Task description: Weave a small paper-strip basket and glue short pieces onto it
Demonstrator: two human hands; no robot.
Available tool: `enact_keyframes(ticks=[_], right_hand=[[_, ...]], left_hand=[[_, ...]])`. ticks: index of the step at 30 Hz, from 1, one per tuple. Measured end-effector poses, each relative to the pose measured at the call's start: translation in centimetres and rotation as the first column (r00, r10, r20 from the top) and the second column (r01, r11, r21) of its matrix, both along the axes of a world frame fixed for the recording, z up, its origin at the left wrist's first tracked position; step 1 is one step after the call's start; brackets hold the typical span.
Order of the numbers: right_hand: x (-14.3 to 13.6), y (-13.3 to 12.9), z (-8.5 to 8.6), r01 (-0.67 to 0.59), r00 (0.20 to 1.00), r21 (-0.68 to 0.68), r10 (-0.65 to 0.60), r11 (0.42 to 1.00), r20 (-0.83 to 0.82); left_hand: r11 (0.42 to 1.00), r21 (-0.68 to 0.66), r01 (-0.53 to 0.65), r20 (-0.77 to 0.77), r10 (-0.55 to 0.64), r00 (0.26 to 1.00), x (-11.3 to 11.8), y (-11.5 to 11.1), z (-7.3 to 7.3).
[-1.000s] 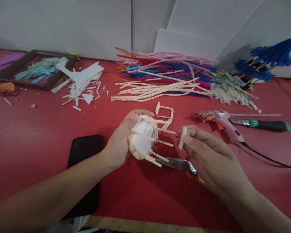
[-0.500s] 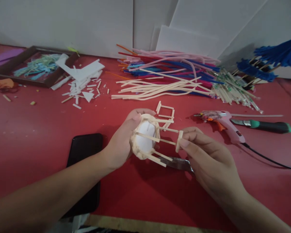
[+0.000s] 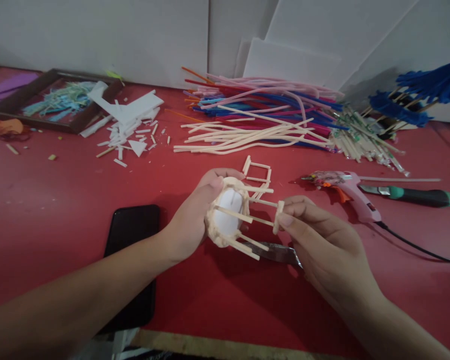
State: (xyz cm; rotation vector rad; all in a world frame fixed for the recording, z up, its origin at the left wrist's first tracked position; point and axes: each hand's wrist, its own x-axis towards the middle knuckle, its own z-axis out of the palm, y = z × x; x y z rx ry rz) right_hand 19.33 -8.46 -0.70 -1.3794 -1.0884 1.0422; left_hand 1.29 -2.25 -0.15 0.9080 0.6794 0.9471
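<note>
My left hand [image 3: 195, 215] is closed around a small round craft base [image 3: 214, 227] with a cream, lumpy rim and a white flat inside. Several thin cream sticks [image 3: 243, 246] stand out from that rim toward the right. Between the thumb and fingers of my right hand [image 3: 318, 235] is a short cream stick piece [image 3: 279, 217], held crosswise at the ends of two of the sticks; whether it is stuck to them I cannot tell. Below lies a metal tool [image 3: 277, 253], partly hidden by my right hand. Behind sits a little stick frame [image 3: 258, 172].
A pink glue gun [image 3: 354, 192] and a green-and-black knife [image 3: 416, 196] lie at right. Pipe cleaners [image 3: 247, 135] are heaped at the back beside wrapped sticks [image 3: 367, 140]. White scraps [image 3: 131, 125], a brown frame [image 3: 33, 117] and a black phone [image 3: 133, 235] are on the left.
The base in my left hand has shifted slightly right, closer to the piece in my right hand. Both grips look the same.
</note>
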Motion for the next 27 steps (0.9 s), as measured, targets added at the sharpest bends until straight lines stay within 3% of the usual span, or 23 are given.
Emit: enact_keyframes(ticks=[17,24,27], right_hand=[[-0.11,0.04,-0.04,0.023,1.0,-0.017,-0.023,1.0,-0.009],[-0.16,-0.03,-0.04,0.015,1.0,-0.026,-0.015,1.0,-0.019],[0.15,-0.23,-0.19,-0.007,1.0,-0.014,0.007,1.0,0.006]], left_hand=[[0.998,0.022,0.064,0.019,-0.064,0.998,-0.04,0.22,-0.44],[0.999,-0.021,0.027,0.04,-0.026,0.999,0.07,0.0,-0.1],[0.992,-0.12,0.037,0.092,-0.026,0.995,-0.02,0.2,0.21]])
